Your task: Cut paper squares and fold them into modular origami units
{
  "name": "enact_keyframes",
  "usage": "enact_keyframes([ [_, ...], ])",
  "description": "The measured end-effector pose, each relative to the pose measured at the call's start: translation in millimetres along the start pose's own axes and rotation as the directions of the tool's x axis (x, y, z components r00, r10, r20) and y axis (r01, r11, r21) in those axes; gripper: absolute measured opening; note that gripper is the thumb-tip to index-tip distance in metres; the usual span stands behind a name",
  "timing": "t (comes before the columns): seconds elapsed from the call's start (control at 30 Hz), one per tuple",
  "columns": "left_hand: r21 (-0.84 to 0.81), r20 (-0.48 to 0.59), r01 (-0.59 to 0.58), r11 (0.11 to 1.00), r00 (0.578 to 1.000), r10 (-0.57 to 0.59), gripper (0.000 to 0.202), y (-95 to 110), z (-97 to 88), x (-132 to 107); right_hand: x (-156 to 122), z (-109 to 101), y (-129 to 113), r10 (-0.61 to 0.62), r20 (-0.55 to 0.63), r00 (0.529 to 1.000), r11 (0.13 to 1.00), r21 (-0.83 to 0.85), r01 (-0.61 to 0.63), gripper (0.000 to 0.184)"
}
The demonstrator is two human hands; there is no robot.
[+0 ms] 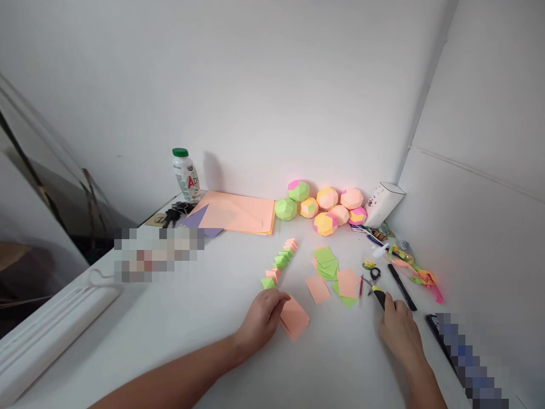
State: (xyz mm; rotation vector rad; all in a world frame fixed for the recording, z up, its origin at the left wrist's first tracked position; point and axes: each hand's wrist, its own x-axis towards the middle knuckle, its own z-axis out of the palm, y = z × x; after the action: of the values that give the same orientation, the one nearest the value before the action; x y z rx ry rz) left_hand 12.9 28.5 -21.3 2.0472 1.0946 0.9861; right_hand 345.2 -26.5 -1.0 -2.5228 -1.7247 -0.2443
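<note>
Near the middle of the white table, my left hand (264, 319) is closed, fingers pinching the edge of a small stack of peach paper squares (294, 318). My right hand (400, 325) is wrapped round the black and yellow handle of scissors (378, 294), blades pointing away to the left. Beyond my left hand runs a row of small folded green and peach paper pieces (281, 261). Between the hands and further back lie loose green paper squares (327, 262) and peach squares (318, 289), some overlapping.
Several faceted paper balls (327, 199) sit against the back wall beside a tilted white box (384, 203). Large peach sheets (238, 213) and a green-capped bottle (186, 176) stand back left. A black pen-like tool (402, 287) and paper scraps (419, 272) lie right.
</note>
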Motion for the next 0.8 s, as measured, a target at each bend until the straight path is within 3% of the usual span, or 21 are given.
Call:
enact_keyframes([
  [0.07, -0.065, -0.024, 0.134, 0.989, 0.99, -0.136, 0.029, 1, -1.5, 1, 1, -2, -2, -0.008, -0.029, 1.0, 0.995, -0.1, 0.005, 0.045],
  [0.13, -0.11, -0.024, 0.209, 0.972, 0.977, -0.213, 0.032, 3, -2.1, 1, -1, -11, -20, -0.048, -0.138, 0.989, 0.992, -0.123, 0.031, 0.044],
  [0.2, -0.119, -0.028, 0.194, 0.974, 0.98, -0.199, 0.035, 5, -2.7, 0, -5, -22, -54, -0.201, -0.189, 0.961, 0.979, -0.064, 0.193, 0.038],
  [0.27, -0.11, -0.036, 0.148, 0.983, 0.988, -0.153, 0.038, 7, -3.7, 0, -13, -32, -96, -0.459, -0.086, 0.884, 0.876, 0.123, 0.467, 0.031],
  [0.33, -0.11, -0.044, 0.142, 0.984, 0.988, -0.147, 0.041, 8, -5.2, -1, -21, -37, -136, -0.603, 0.033, 0.797, 0.761, 0.323, 0.563, 0.025],
  [0.4, -0.114, -0.045, 0.158, 0.981, 0.985, -0.164, 0.043, 8, -6.3, -2, -26, -35, -162, -0.596, 0.131, 0.792, 0.764, 0.397, 0.509, 0.03],
  [0.47, -0.077, -0.014, 0.101, 0.992, 0.995, -0.102, 0.045, 7, -6.2, -2, -28, -28, -173, -0.522, 0.196, 0.83, 0.811, 0.415, 0.412, 0.036],
  [0.57, 0.094, 0.108, -0.122, 0.988, 0.988, 0.112, 0.045, 7, -3.3, -4, -24, -13, -165, -0.493, 0.221, 0.841, 0.795, 0.506, 0.333, 0.038],
  [0.67, 0.152, 0.236, -0.34, 0.928, 0.924, 0.3, 0.035, 12, 1.9, -7, -17, -2, -149, -0.454, 0.203, 0.868, 0.745, 0.62, 0.244, 0.046],
  [0.73, 0.152, 0.311, -0.415, 0.897, 0.881, 0.356, 0.028, 16, 5.1, -8, -13, 0, -143, -0.418, 0.185, 0.89, 0.707, 0.681, 0.19, 0.036],
  [0.8, 0.163, 0.366, -0.441, 0.883, 0.858, 0.361, 0.026, 20, 7.4, -7, -8, -2, -141, -0.376, 0.16, 0.913, 0.674, 0.724, 0.15, 0.011],
])
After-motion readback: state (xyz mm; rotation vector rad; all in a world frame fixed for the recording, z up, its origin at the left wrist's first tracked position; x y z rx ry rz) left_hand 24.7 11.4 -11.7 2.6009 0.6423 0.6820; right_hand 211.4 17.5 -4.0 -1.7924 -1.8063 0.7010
